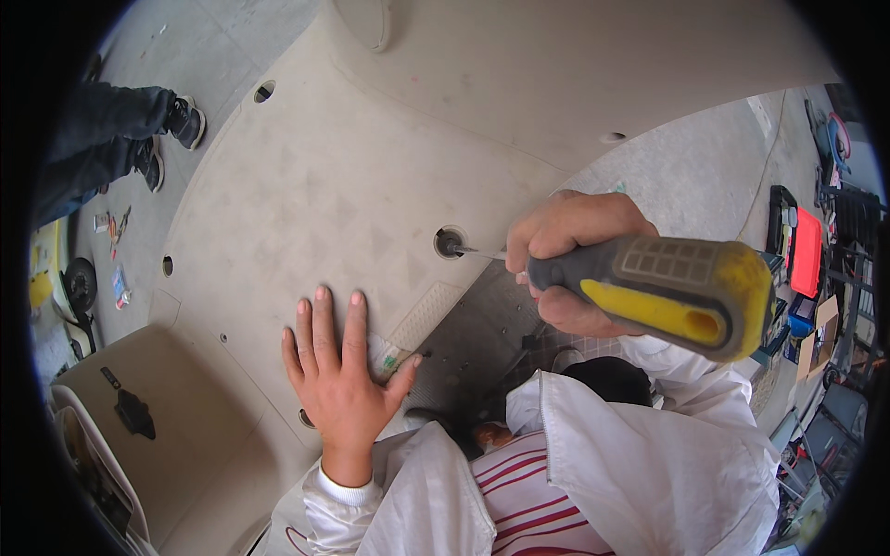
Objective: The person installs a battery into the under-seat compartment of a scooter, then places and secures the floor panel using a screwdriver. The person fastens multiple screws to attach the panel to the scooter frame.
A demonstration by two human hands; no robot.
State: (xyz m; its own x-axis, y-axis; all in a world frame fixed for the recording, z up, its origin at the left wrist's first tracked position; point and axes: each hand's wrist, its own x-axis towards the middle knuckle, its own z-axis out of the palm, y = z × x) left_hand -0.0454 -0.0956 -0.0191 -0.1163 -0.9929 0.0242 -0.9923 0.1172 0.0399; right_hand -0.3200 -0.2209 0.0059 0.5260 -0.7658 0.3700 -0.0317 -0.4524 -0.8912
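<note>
My right hand point(575, 241) grips a screwdriver point(686, 287) with a thick grey and yellow handle. Its thin metal shaft reaches leftward into a round recess point(451, 243) near the edge of a large beige moulded panel point(306, 185). The tip sits in the dark of that recess, so what it touches cannot be made out. Flat on the panel, fingers spread, lies my left hand point(343, 375). Beside its thumb is a lighter ribbed strip point(422, 324) along the panel's edge, with a small green mark.
Further round holes point(265, 91) dot the panel. A beige raised section point(158, 435) with a dark key-like piece point(128, 408) stands at lower left. Another person's legs point(120, 120) show at upper left, near a loose wheel point(80, 284). At right are a red case point(807, 255) and a cardboard box point(820, 338).
</note>
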